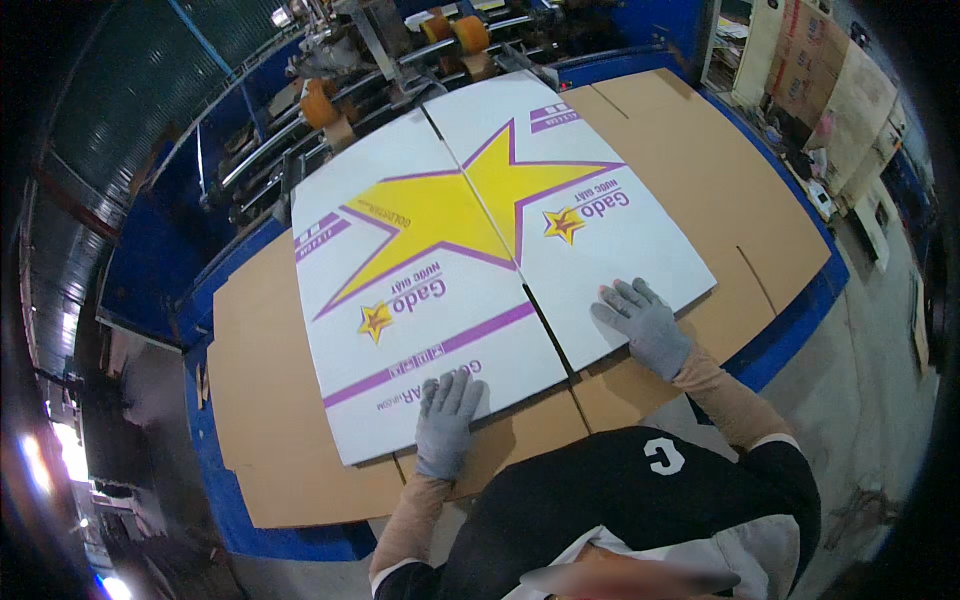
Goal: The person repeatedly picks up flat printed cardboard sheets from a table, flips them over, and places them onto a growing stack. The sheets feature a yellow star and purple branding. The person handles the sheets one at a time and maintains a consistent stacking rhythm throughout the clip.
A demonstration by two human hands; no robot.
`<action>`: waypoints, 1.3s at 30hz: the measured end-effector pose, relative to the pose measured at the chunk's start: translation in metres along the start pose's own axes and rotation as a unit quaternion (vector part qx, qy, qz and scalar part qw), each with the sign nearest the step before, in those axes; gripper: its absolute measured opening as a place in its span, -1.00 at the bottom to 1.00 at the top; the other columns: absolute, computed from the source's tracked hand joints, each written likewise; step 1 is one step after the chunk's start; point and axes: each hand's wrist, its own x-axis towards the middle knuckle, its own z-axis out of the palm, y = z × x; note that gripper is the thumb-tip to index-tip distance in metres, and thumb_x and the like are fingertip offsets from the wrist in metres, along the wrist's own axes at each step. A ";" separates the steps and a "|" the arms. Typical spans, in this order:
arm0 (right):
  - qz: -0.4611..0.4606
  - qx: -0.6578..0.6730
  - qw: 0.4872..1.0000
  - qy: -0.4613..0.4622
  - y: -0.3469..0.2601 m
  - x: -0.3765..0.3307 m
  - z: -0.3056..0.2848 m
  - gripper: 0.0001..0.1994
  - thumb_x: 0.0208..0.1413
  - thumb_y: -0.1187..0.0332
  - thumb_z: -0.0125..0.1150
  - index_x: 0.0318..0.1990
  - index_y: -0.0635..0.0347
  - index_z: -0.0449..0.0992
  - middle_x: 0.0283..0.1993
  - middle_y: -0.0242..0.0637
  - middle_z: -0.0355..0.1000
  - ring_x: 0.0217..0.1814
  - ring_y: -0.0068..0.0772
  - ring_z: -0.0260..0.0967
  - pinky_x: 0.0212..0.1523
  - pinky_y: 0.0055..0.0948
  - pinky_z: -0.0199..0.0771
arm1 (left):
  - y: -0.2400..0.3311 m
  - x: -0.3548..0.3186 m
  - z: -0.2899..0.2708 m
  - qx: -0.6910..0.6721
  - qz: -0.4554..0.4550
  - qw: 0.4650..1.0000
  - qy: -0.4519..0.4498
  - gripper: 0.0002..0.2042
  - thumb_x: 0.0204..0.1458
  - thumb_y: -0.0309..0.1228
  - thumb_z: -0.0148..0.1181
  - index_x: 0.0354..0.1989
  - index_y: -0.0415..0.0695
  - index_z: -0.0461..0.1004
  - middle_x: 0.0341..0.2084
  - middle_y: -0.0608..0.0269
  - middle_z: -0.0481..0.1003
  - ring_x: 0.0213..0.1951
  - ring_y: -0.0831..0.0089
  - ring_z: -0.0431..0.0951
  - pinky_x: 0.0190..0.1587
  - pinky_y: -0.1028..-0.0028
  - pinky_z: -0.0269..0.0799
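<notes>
A folded white cardboard box blank [440,270], printed with yellow stars and purple bands, lies in front of me with its far edge by the machine rollers. Its two side panels meet along a middle seam, which widens into a dark gap toward me. My left hand [446,424], in a grey glove, rests flat on its near left part with fingers stretched out. On the near right part lies my right hand [642,322], gloved the same way, its fingers spread. Beneath the white blank is a larger brown cardboard sheet [270,400] with slots cut into its edges.
A blue machine table [225,480] carries the cardboard. At its far side stand metal shafts with orange rollers [470,36] and other machine parts. Brown cardboard panels [815,60] lean at the far right. Grey floor [850,400] shows on the right.
</notes>
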 end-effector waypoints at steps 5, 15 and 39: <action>-0.013 -0.034 0.999 0.020 0.013 0.035 0.023 -0.40 -0.19 0.58 -0.01 0.14 -0.01 0.34 0.26 -0.20 0.22 0.33 -0.12 0.11 0.31 -0.05 0.04 | -0.036 0.027 0.019 0.063 0.042 0.997 0.012 -0.54 -0.08 -0.53 -0.02 0.09 -0.07 0.33 0.18 0.06 0.26 0.19 0.11 0.27 0.25 0.07 0.05; 0.172 -0.092 0.973 0.125 0.086 0.218 0.076 -0.45 0.00 0.49 -0.05 0.24 0.09 0.20 0.33 -0.13 0.12 0.39 -0.13 0.01 0.36 -0.12 -0.09 | -0.140 0.150 0.000 0.168 -0.153 0.967 0.118 -0.48 -0.01 -0.41 0.08 0.20 -0.12 0.21 0.15 0.05 0.28 0.19 0.08 0.23 0.27 0.06 0.00; 0.427 -0.118 0.887 0.129 0.105 -0.119 -0.014 -0.64 0.00 0.18 0.03 -0.12 0.23 0.45 0.07 0.01 0.34 0.13 0.08 0.25 0.16 -0.06 0.20 | -0.140 -0.046 -0.023 -0.056 -0.545 0.789 0.277 -0.42 -0.05 -0.21 0.23 0.14 -0.24 0.30 0.03 -0.03 0.38 0.00 0.09 0.36 0.08 0.21 0.24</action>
